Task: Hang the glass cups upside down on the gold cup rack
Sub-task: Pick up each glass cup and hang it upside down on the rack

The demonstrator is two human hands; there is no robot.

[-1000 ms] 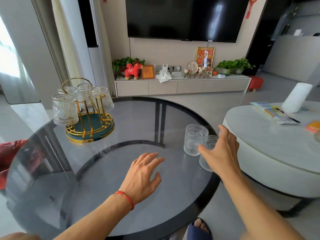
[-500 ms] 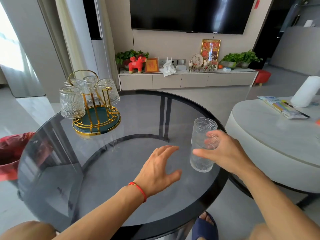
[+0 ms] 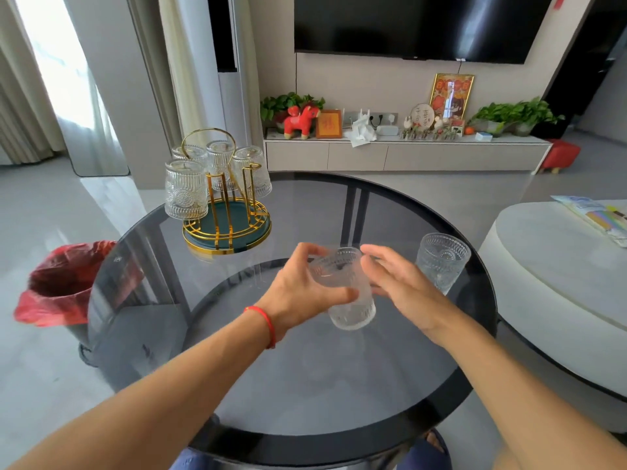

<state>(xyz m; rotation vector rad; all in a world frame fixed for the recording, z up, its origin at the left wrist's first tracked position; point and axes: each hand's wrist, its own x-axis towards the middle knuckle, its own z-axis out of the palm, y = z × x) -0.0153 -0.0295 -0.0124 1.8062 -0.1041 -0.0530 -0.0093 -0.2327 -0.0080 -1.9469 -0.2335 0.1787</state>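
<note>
Smoked glass forms the round counter [image 3: 237, 351], dark-rimmed, in a living room with a television on the far wall. Above its middle a ribbed glass cup [image 3: 344, 290] is held clear of the surface, mouth tipped toward the far side, base nearer the person. The left hand [image 3: 298, 293], a red string at its wrist, has its grip closed around the cup, thumb along the near side and fingers curled over the rim. The right hand [image 3: 400, 290] is just beside the cup on the other side, its grip wide with fingers spread; whether they touch the glass I cannot tell. Right of the held cup, near the counter's edge, a second glass cup [image 3: 441, 262] stands upright. Well to the left and farther back sits the gold cup rack [image 3: 227, 212] on a green tray base, with four cups [image 3: 186, 189] hanging upside down on it. Left of the counter, on the floor, is a bin with a red bag [image 3: 64, 283].
</note>
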